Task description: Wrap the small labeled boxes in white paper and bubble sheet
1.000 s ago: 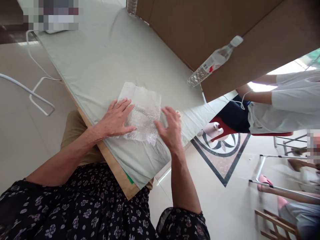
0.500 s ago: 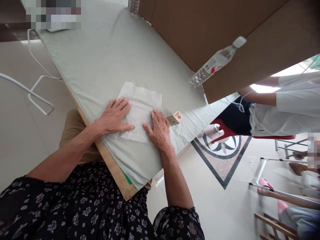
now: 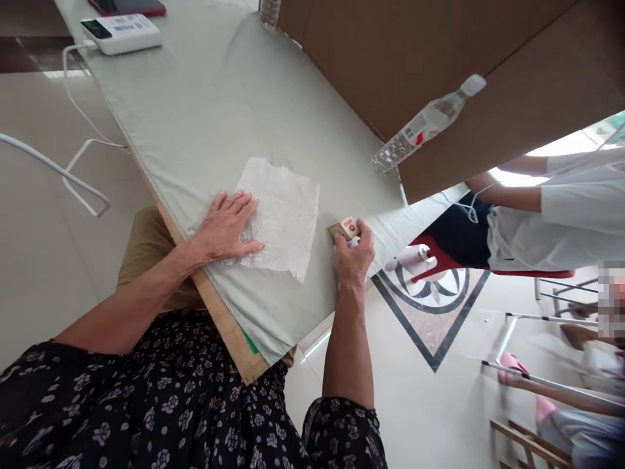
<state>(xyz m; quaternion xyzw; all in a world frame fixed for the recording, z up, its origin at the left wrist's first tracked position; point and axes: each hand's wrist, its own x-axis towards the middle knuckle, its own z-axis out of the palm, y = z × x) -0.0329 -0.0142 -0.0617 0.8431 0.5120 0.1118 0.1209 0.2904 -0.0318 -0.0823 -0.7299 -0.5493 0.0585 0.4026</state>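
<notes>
A sheet of bubble wrap (image 3: 286, 218) lies flat near the table's corner. My left hand (image 3: 225, 228) rests on its left side, palm down with the fingers spread. To the right of the sheet, my right hand (image 3: 355, 254) pinches a small cardboard box (image 3: 346, 227) with red print, thumb on the near side and fingers around the right end. The box is at the tabletop; whether it touches the cloth I cannot tell.
A plastic bottle (image 3: 415, 130) stands beside a large cardboard panel (image 3: 430, 58) on the cloth-covered table (image 3: 209, 124). At the far left are a white device (image 3: 127, 34) with a cable and a dark red-edged phone (image 3: 129, 6). A person in a white shirt (image 3: 581, 202) sits at the right.
My right hand has left the bubble wrap, moved right and taken hold of the small box. The sheet's right edge now lies uncovered. My left hand has stayed in place.
</notes>
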